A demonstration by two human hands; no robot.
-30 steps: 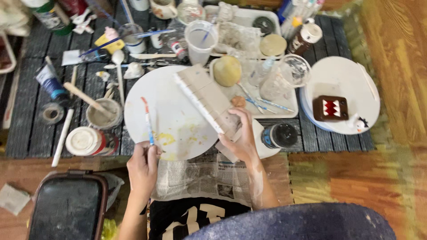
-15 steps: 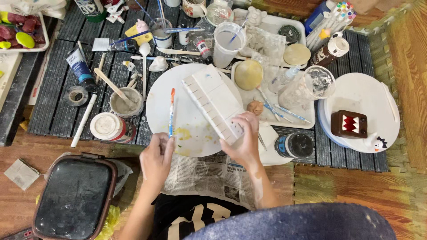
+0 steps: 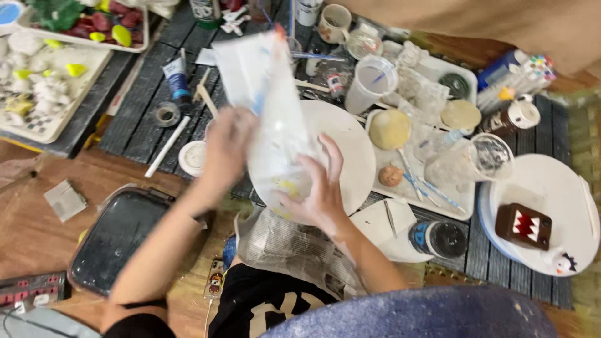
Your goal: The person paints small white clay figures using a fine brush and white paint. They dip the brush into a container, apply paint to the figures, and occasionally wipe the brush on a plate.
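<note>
Change since half a second ago: lifted off the round plate, the white slab [image 3: 266, 106] now stands tilted up between both hands instead of lying flat under the right hand; the brush that the left hand held upright is no longer clearly seen.
White slab: a flat, pale rectangular piece smeared with blue, blurred by motion, raised above the table's middle with its face turned toward the camera, probably so that its surface can be looked over.
Left hand [image 3: 228, 147]: fingers curled against the slab's left edge; the blur hides whether they pinch it or only steady it.
Right hand [image 3: 322, 188]: fingers spread wide, propping the slab's lower right part from beneath so that it does not tip.
Round plate [image 3: 350, 144]: white, paint-stained, directly below the slab, likely serving as a palette and kept close for that.
Newspaper [image 3: 282, 247]: spread at the near edge under the plate, probably to catch drips.
Cup [image 3: 370, 84]: translucent, just behind the plate, within reach.
Tray [image 3: 432, 200]: right of the plate, holding a round tan piece and thin brushes.
Brown figure [image 3: 524, 226]: on a separate white plate, well apart at the right.
Paint tube [image 3: 177, 78]: on the dark slatted mat at the left.
</note>
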